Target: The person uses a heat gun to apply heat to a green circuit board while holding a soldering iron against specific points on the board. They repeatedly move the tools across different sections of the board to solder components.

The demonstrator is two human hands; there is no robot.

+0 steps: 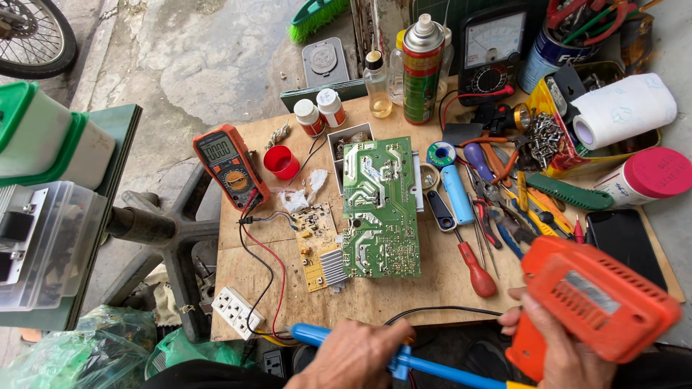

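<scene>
Orange soldering gun (595, 299), blue-handled tool (425, 364), green circuit board (380, 209), red cup (281, 161), orange multimeter (229, 166).

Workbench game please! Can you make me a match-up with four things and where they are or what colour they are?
Things:
1. soldering gun
2. circuit board
3. small cup
4. multimeter

Descriptions:
A. red, beside the multimeter
B. green, in the middle of the table
C. orange, held in the right hand
D. orange-edged, with a screen, at the table's left

Pairs: 1-C, 2-B, 3-A, 4-D
</scene>
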